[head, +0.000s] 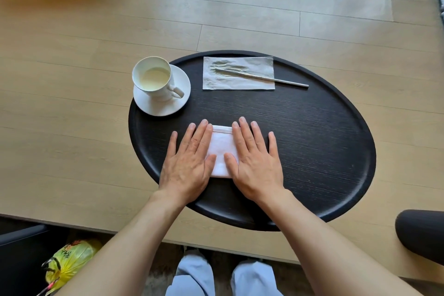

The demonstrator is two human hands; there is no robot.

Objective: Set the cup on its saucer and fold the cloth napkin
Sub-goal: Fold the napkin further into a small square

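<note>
A white cup [153, 79] with pale liquid stands on its white saucer [177, 103] at the far left of the black oval tray [312, 151]. A white cloth napkin [221, 149], folded into a small rectangle, lies flat near the tray's front middle. My left hand [187, 163] lies flat on the napkin's left side, fingers spread. On its right side my right hand [257, 161] presses flat the same way. Both hands cover the napkin's outer edges; only its middle strip shows.
A clear plastic sleeve [239, 73] with a thin metal stick [288, 81] poking out lies at the tray's far side. The tray rests over a wooden surface. A yellow bag [69, 262] sits on the floor at lower left, a dark rounded object [420, 233] at right.
</note>
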